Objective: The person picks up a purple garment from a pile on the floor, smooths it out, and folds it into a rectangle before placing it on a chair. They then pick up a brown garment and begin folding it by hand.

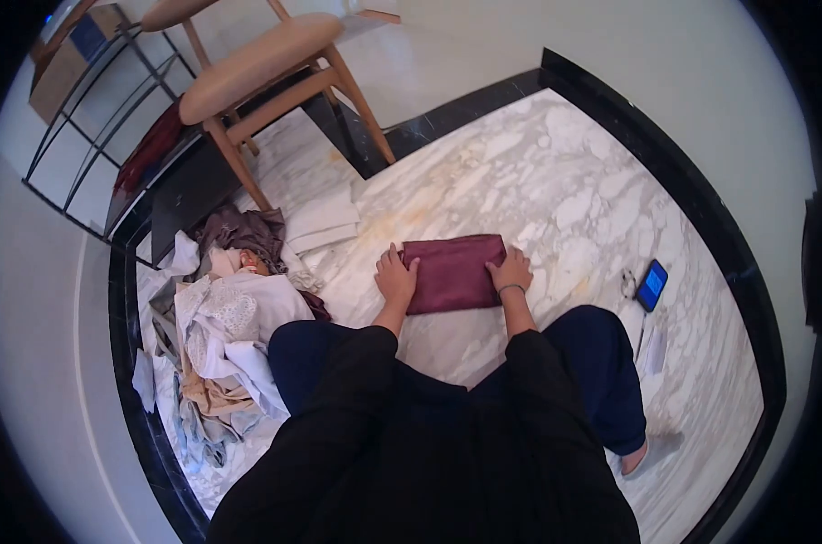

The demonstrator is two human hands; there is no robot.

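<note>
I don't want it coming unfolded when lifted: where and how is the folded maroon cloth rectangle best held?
Probably take the folded maroon cloth rectangle by its left and right edges, from both sides at once, pinching top and underside together. It lies flat on the pale marble floor, with the left hand and right hand at those edges; supporting both should keep the fold intact.

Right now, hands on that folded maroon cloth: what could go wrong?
The folded maroon cloth might slip loose if the left hand or right hand lifts unevenly; its surface looks smooth. The pile of rumpled clothes lies beside the left knee; shifting that leg could drag it.
</note>
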